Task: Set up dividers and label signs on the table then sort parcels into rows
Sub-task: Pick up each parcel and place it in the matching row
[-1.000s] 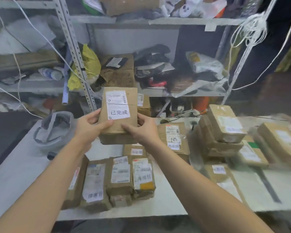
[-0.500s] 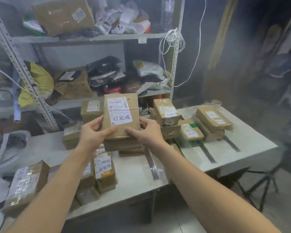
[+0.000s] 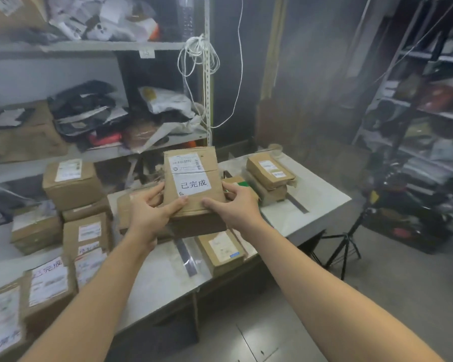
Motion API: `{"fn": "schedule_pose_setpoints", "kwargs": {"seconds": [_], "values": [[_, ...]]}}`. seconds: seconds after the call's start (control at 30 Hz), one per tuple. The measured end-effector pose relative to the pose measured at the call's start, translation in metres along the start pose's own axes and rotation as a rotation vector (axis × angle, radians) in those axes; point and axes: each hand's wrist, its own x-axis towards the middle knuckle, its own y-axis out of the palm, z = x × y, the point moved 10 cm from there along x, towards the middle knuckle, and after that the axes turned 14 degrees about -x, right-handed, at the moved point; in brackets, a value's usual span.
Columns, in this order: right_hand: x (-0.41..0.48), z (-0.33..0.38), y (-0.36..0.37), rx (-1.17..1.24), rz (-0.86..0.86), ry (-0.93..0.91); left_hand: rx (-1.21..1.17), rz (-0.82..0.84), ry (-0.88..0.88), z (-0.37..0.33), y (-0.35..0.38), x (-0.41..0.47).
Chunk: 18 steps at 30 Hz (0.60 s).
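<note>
Parcel (image 3: 194,189) with a white label reading 已完成 is held up over the middle of the worktop (image 3: 314,202), label facing you. Your left hand (image 3: 148,212) clamps its left edge, thumb on top; your right hand (image 3: 237,203) clamps the right edge likewise, fingers (image 3: 229,187) curled round it. More parcels (image 3: 72,184) crowd the worktop's left side.

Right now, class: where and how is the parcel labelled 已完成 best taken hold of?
Grip the parcel by its two side edges, one hand from each side: it is a flat box, label up, and the left hand and right hand hold it so.
</note>
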Motion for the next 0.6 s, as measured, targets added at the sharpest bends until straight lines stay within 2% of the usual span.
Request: {"fn": "schedule_pose_setpoints", "kwargs": {"seconds": [0.23,0.43,0.6], "values": [[0.045,-0.060,-0.083,0.047,-0.001,0.003,0.054,0.004,-0.001,0.025,0.103,0.015],[0.104,-0.118,-0.150,0.098,0.077,-0.014,0.095,-0.051,0.002,0.061,0.195,0.037],[0.157,-0.147,-0.177,0.105,0.150,-0.012,0.101,-0.099,-0.057,0.091,0.237,0.068]]}}
